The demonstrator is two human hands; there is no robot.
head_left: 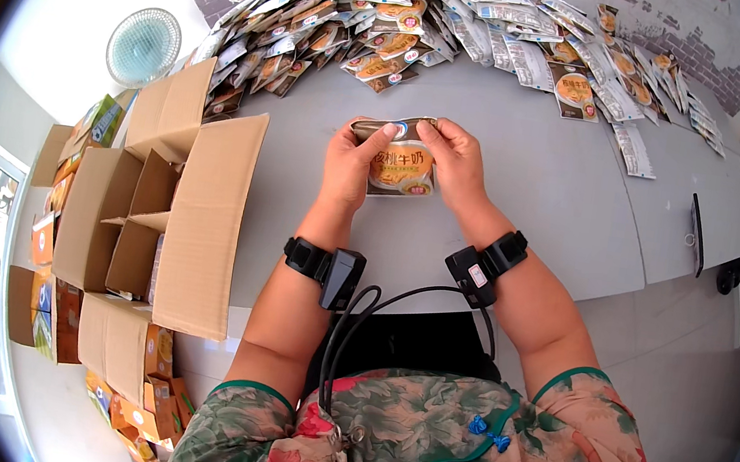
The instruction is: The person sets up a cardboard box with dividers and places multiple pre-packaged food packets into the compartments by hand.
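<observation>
A brown food packet [402, 168] with a bowl pictured on its front is held up in front of me over the grey table [462, 103]. My left hand [351, 158] grips its upper left corner, thumb across the front. On the opposite upper corner, my right hand [458, 163] pinches the packet in the same way. Black straps with small boxes sit on both wrists, and dark cables run from them. Behind the packet lies a big heap of similar packets [391, 33], some showing brown fronts and others pale backs.
An open cardboard box [212, 220] with inner dividers stands at the left. Beyond it are several colourful cartons [88, 138] and a round fan [144, 45]. A flat dark device [697, 235] stands near the table's right edge. More packets [629, 148] lie at the far right.
</observation>
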